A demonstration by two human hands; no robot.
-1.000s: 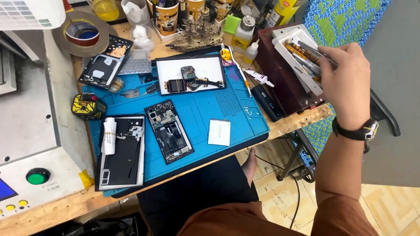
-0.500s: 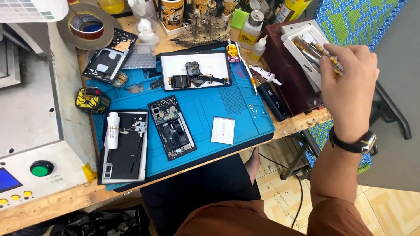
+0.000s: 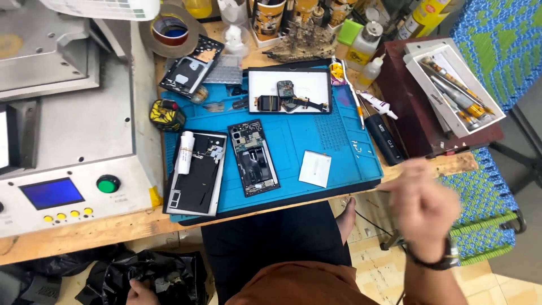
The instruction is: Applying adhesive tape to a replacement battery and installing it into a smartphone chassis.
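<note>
Lighting was bright and even, from overhead, with soft short shadows. The right hand was heavily motion-blurred, its fingers indistinct. The blue mat was sharp and carried mild glare. Slight wide-angle bending showed towards the frame edges.

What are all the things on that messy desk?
Mat: one, blue, middle of bench.
Opened phone: one, black, on mat.
Phone back frame: one, black, left on mat.
White tube: one, on that frame.
Tray: one, white, holding small parts.
Tape roll: one, brown, top left.
Machine: one, grey, green button, left.
Tool box: one, white, right.
Left hand: on black bag, bottom.
Right hand: blurred, right of bench.
</note>
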